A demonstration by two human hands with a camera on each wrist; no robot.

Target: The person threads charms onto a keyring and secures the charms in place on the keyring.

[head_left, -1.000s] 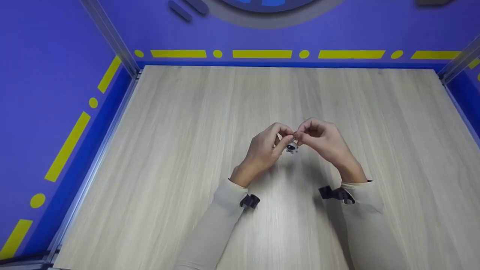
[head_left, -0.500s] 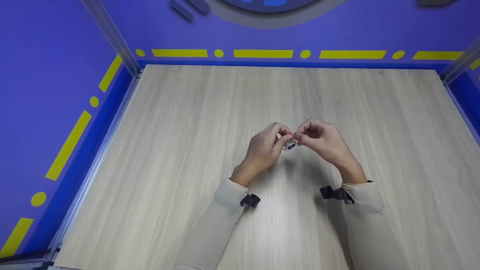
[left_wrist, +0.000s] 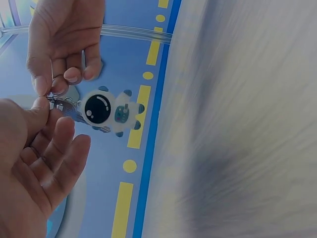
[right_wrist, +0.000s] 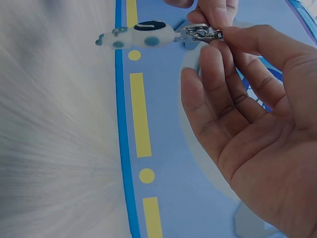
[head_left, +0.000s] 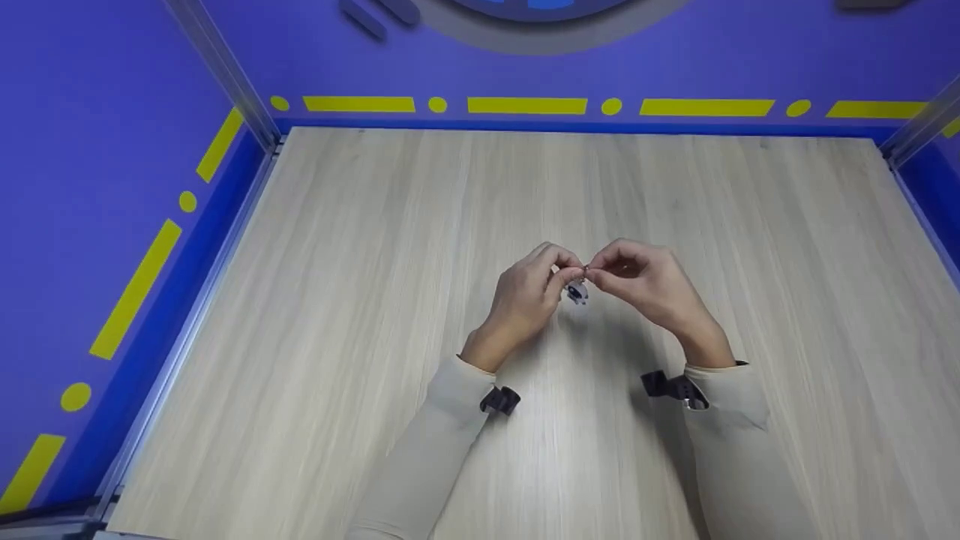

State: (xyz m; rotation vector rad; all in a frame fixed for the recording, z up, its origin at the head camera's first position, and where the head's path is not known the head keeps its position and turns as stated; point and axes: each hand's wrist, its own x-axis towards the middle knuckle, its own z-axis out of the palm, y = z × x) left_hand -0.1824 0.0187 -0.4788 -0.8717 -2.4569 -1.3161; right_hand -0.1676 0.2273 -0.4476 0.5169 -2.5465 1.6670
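Note:
A small white astronaut keychain (head_left: 577, 291) hangs just below the fingertips of both hands, above the table. In the left wrist view its figure (left_wrist: 119, 113) shows a black visor and teal spots, and a slim greyish piece (left_wrist: 91, 121) lies partly hidden behind it. The right wrist view shows the metal clasp and chain (right_wrist: 200, 33) at its top. My left hand (head_left: 525, 292) pinches the metal end between thumb and forefinger. My right hand (head_left: 656, 289) pinches the same metal end from the other side, fingertips close to the left ones. Fingers partly cover the ring.
A light wood-grain table (head_left: 420, 225) lies under the hands. Blue-purple panels (head_left: 525, 75) with yellow markings stand behind it and at its sides, with metal posts (head_left: 232, 75) at the corners. Black straps (head_left: 501, 401) sit at both wrists.
The astronaut figure has turned and swung under the fingers, showing a different side. The fingertips of both hands have come closer together at the metal end, and both arms stay nearly in place.

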